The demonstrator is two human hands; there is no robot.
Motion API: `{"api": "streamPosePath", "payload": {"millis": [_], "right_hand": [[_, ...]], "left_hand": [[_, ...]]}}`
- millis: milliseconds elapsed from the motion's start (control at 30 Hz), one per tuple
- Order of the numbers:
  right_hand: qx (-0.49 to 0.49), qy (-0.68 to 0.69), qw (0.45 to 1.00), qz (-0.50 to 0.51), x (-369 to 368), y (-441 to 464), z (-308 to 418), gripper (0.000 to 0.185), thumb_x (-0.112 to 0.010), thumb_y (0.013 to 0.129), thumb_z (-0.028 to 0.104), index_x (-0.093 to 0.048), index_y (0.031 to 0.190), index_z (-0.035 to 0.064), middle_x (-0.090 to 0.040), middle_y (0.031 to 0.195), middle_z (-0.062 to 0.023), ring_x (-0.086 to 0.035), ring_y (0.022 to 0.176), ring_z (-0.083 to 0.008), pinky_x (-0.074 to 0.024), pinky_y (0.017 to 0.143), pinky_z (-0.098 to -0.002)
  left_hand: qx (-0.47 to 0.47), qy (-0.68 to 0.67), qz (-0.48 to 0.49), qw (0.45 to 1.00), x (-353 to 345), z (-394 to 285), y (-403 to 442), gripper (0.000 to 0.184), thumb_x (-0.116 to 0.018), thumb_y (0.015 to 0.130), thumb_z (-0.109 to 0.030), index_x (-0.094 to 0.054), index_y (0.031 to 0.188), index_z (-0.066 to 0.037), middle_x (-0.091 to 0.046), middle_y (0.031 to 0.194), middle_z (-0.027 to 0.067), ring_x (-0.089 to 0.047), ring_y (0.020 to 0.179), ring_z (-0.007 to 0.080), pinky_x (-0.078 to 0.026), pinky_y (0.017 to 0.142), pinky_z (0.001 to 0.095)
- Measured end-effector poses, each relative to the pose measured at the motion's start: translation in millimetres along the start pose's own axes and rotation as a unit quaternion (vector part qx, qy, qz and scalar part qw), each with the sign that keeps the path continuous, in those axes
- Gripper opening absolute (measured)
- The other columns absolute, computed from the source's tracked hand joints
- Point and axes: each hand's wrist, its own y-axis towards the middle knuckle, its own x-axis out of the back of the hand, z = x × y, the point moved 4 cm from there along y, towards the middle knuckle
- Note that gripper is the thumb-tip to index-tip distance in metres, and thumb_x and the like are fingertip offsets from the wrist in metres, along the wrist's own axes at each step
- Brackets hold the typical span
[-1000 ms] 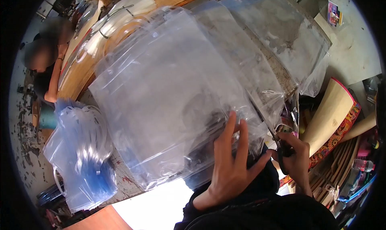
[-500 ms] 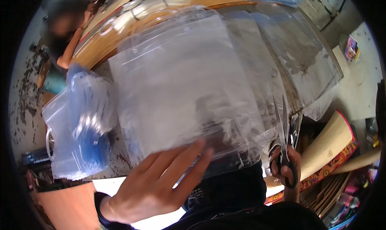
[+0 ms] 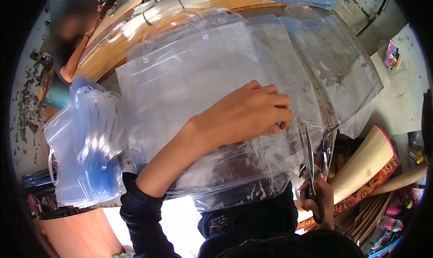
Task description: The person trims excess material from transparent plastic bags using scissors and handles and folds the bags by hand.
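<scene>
Scissors point(image 3: 311, 174) beside clear bags point(image 3: 189, 73)

The bags lie flat before me, a bunch point(image 3: 101, 132) to their left; how many are finished I cannot tell; my left hand point(image 3: 252, 111) arches over them, fingers curled, hold unclear; my right hand point(image 3: 327, 195) clasps the scissors, blades slightly parted.

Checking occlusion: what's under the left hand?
Under the left hand lies clear plastic, visible around it. The patch directly beneath is covered, so contact there can't be seen.
</scene>
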Motion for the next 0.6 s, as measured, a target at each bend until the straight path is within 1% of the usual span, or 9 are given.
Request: {"api": "streamPosePath", "payload": {"millis": [67,233,333,400,433,500,533,567,600], "right_hand": [[-0.012,-0.051,0.999,-0.006,-2,-3,4,0.040,-0.076,0.064,0.014,-0.052,0.094,0.0015,-0.054,0.067,-0.0015,-0.050,0.061,-0.0074,-0.0372,0.056,-0.0205],[-0.030,-0.067,0.997,-0.011,-3,-2,5,0.043,-0.077,0.062,0.016,-0.052,0.093,0.0016,-0.054,0.066,-0.0011,-0.050,0.061,-0.0071,-0.0378,0.057,-0.0207],[-0.022,-0.066,0.997,-0.023,-10,-2,12,0.045,-0.078,0.060,0.017,-0.052,0.093,0.0017,-0.054,0.066,-0.0008,-0.051,0.060,-0.0075,-0.0387,0.056,-0.0211],[0.014,-0.124,0.991,-0.054,-15,-3,21,0.047,-0.079,0.060,0.020,-0.052,0.093,0.0013,-0.053,0.064,-0.0007,-0.051,0.058,-0.0080,-0.0394,0.054,-0.0218],[0.013,-0.125,0.991,-0.054,-16,-3,20,0.047,-0.079,0.060,0.020,-0.052,0.093,0.0013,-0.053,0.064,-0.0007,-0.051,0.058,-0.0080,-0.0394,0.054,-0.0218],[0.062,-0.270,0.957,-0.090,-13,-4,23,0.047,-0.080,0.059,0.020,-0.052,0.093,0.0022,-0.052,0.062,-0.0009,-0.050,0.055,-0.0085,-0.0394,0.051,-0.0222],[0.060,-0.270,0.957,-0.091,-15,-5,23,0.047,-0.080,0.059,0.020,-0.052,0.093,0.0022,-0.052,0.062,-0.0009,-0.050,0.055,-0.0085,-0.0394,0.051,-0.0222],[0.083,-0.337,0.929,-0.127,-18,-6,28,0.047,-0.080,0.058,0.019,-0.052,0.092,0.0027,-0.051,0.061,-0.0012,-0.049,0.054,-0.0086,-0.0388,0.049,-0.0224],[0.104,-0.401,0.895,-0.163,-20,-7,32,0.047,-0.081,0.058,0.018,-0.053,0.091,0.0032,-0.051,0.060,-0.0015,-0.048,0.052,-0.0086,-0.0382,0.047,-0.0225]], "left_hand": [[-0.018,0.005,-0.013,1.000,-2,3,1,0.011,-0.062,0.074,-0.019,-0.056,0.080,-0.012,-0.052,0.084,-0.0025,-0.050,0.083,0.0145,-0.039,0.076,0.0295],[-0.017,-0.003,-0.040,0.999,-8,3,0,0.009,-0.061,0.076,-0.020,-0.056,0.079,-0.012,-0.051,0.082,-0.0030,-0.049,0.084,0.0142,-0.036,0.079,0.0308],[-0.013,-0.023,-0.060,0.998,-8,4,-1,0.008,-0.060,0.078,-0.019,-0.056,0.080,-0.012,-0.051,0.082,-0.0032,-0.048,0.086,0.0143,-0.035,0.081,0.0321],[-0.010,-0.033,-0.069,0.997,-7,6,-2,0.008,-0.059,0.079,-0.019,-0.056,0.081,-0.012,-0.051,0.082,-0.0034,-0.048,0.086,0.0143,-0.035,0.082,0.0327],[-0.007,-0.027,-0.067,0.997,-7,7,-2,0.009,-0.059,0.079,-0.019,-0.056,0.082,-0.012,-0.052,0.082,-0.0030,-0.049,0.086,0.0145,-0.034,0.082,0.0336],[-0.005,-0.023,-0.064,0.998,-5,8,-1,0.010,-0.060,0.079,-0.020,-0.055,0.083,-0.012,-0.053,0.081,-0.0026,-0.049,0.086,0.0148,-0.034,0.083,0.0344],[0.016,-0.077,-0.068,0.995,-4,11,-1,0.011,-0.061,0.079,-0.020,-0.056,0.083,-0.011,-0.055,0.080,-0.0015,-0.051,0.084,0.0151,-0.035,0.082,0.0339],[0.037,-0.132,-0.071,0.988,-4,14,-1,0.012,-0.061,0.079,-0.019,-0.056,0.084,-0.010,-0.057,0.080,-0.0004,-0.053,0.081,0.0154,-0.037,0.081,0.0334],[0.035,-0.135,-0.068,0.988,-6,16,0,0.012,-0.061,0.079,-0.019,-0.056,0.084,-0.010,-0.057,0.080,-0.0004,-0.053,0.081,0.0154,-0.037,0.081,0.0334]]}}
